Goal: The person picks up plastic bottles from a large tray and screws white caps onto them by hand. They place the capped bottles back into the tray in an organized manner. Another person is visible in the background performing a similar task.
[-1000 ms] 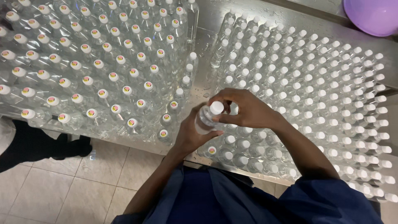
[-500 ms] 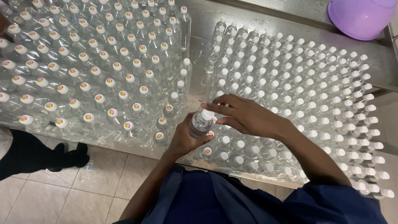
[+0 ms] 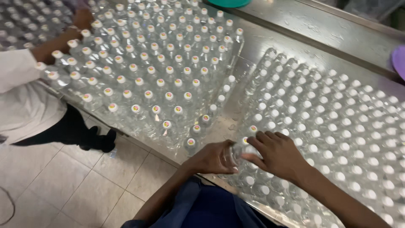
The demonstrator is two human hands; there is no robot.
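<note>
Near the front edge of the steel table (image 3: 303, 29): left hand (image 3: 215, 158) curled around a clear bottle (image 3: 236, 153), fingers closed on its side. Right hand (image 3: 276, 154) laid over the same bottle from the right, fingers narrow and slightly spread, fingertips (image 3: 249, 157) touching the bottle top. Bottle held between both hands, just above the table edge, at the near-left corner of the right block; cap hidden under the hands, tilt cannot be told

On the right: block of clear bottles with plain white caps (image 3: 337, 126), packed in tight rows, reaching to the right frame edge. On the left: second block of bottles with marked caps (image 3: 156, 71), caps white with a coloured centre. Bare strip of table between the two blocks

Upper left: a co-worker's hand (image 3: 82, 19) resting among the marked-cap bottles, white sleeve (image 3: 17, 69) below it. Far top: green basin (image 3: 230, 2), partly cut off. Right edge: purple bowl (image 3: 398, 61), partly cut off. Below the table: tiled floor (image 3: 63, 185) and a dark shoe (image 3: 101, 141)
</note>
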